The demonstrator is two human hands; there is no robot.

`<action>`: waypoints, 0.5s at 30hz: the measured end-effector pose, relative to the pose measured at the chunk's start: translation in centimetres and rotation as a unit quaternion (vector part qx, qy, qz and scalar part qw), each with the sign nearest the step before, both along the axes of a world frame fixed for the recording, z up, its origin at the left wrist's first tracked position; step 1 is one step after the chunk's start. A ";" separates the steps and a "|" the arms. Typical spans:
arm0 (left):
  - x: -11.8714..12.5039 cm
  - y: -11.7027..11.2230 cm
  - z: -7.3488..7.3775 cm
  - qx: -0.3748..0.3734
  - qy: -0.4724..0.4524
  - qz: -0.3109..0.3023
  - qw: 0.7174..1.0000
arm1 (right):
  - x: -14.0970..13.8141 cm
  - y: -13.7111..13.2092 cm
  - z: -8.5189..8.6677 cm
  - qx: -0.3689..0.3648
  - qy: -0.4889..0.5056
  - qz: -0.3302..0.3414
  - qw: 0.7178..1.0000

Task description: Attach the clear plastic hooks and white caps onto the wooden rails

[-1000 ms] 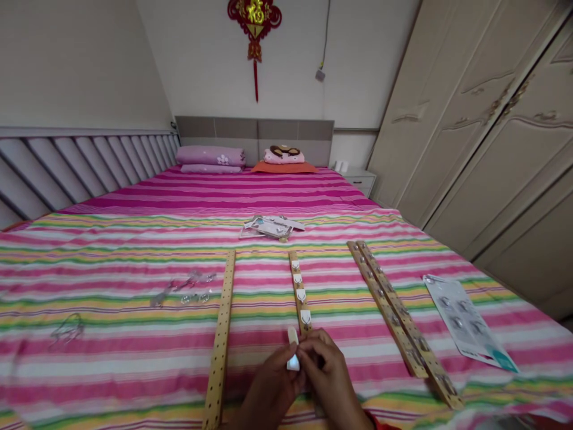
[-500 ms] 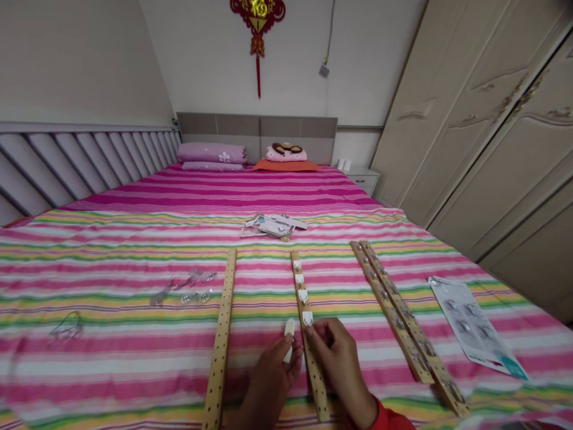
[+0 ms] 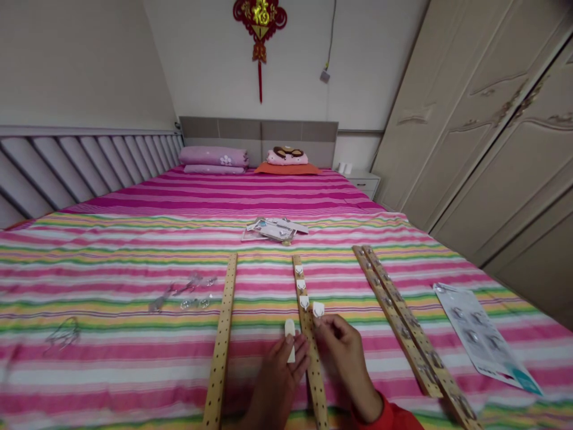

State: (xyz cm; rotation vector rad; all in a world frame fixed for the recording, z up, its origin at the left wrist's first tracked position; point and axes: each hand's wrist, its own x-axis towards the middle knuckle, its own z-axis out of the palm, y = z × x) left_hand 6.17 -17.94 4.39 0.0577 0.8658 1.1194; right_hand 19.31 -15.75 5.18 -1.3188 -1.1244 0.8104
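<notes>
Striped bed [image 3: 111, 358] holds perforated wooden strips; since half a second ago the right hand [image 3: 347, 355] has risen off the middle strip [image 3: 314, 373], pinching a white hook [image 3: 318, 309] just beside its right edge, unseated, while the left hand [image 3: 277, 379] pinches a white backing slip [image 3: 290, 331]

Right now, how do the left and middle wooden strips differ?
The left wooden strip shows only holes; the middle wooden strip carries white hooks at its far end. The left one lies untouched; the middle one runs between the left hand and right hand. Both are pale, lying on the striped bedspread.
</notes>
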 end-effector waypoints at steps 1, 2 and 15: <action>0.0 0.2 0.3 0.003 -0.007 0.000 1.000 | -0.3 -0.3 0.1 0.006 -0.028 0.016 0.999; 0.1 0.4 0.6 0.009 -0.012 0.000 1.000 | -0.8 -0.6 0.2 0.015 -0.058 0.034 0.998; 0.0 1.0 0.6 0.107 0.012 -0.007 0.994 | -3.1 -3.2 -0.4 0.181 -0.375 0.097 0.904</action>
